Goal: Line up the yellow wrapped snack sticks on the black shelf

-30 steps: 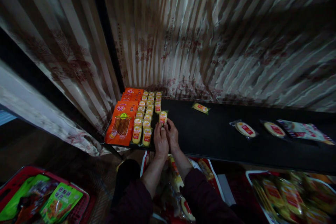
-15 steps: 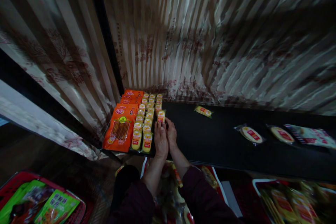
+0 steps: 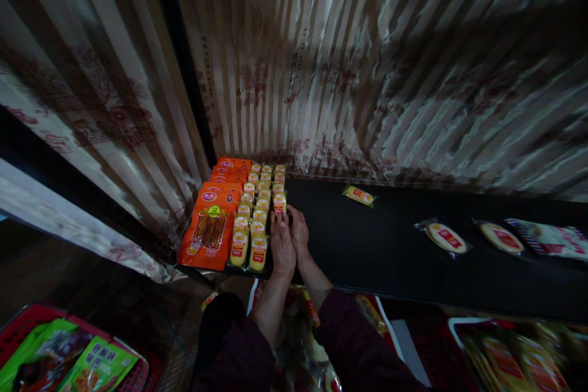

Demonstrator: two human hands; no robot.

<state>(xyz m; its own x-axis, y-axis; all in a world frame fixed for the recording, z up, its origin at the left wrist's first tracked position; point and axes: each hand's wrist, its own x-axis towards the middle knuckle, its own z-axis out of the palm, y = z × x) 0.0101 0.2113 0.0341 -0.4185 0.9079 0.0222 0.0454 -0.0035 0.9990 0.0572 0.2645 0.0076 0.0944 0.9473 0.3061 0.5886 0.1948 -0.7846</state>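
Note:
Side by side at the front end of the third row, my left hand [image 3: 282,245] and my right hand [image 3: 299,231] touch a small yellow wrapped cake [image 3: 279,202]. The cake leans against others in its row, and my fingertips are at its lower end. Two more rows of yellow cakes [image 3: 258,251] stand just left of my hands. Beyond them, orange snack bags [image 3: 209,226] overlap at the left end of the black shelf [image 3: 358,251]. My palms partly hide the fingers' undersides.
A wrapped cake [image 3: 360,195] lies towards the shelf's back, with flat packs [image 3: 445,237] further right. Below are a red basket [image 3: 142,373] with green bags and crates of packets [image 3: 505,361]. A striped curtain [image 3: 321,73] hangs behind, beside a dark post [image 3: 184,55].
The cake at my fingertips has shifted slightly left and back, now lined up closer to its row. My hands have barely moved; the view has turned slightly.

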